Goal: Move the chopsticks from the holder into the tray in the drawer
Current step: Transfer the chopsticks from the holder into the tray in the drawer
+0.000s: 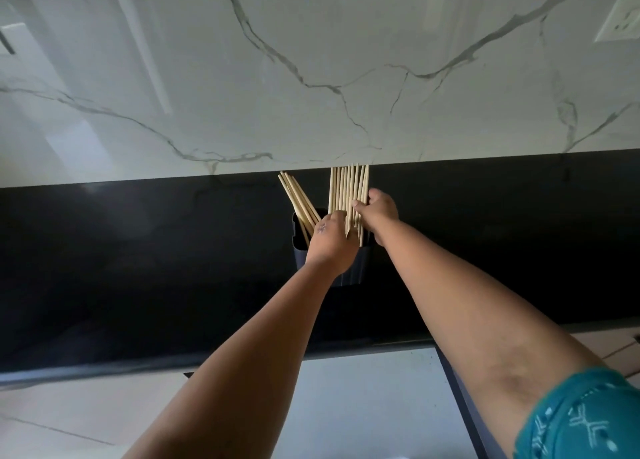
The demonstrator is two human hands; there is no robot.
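Note:
A dark holder (300, 251) stands on the black countertop against the marble wall. Several pale wooden chopsticks (298, 199) lean left inside it. A second, larger bundle of chopsticks (348, 188) is upright and raised above the holder's right side. My right hand (379, 213) grips this bundle from the right. My left hand (332, 244) closes on the lower part of the same bundle from the left, in front of the holder. The drawer and its tray are not clearly in view.
A white marble backsplash (311, 60) rises behind the black countertop (138, 268). A wall socket (620, 19) sits at the upper right. Below the counter edge there is a pale surface (363, 406) with a dark rim on its right.

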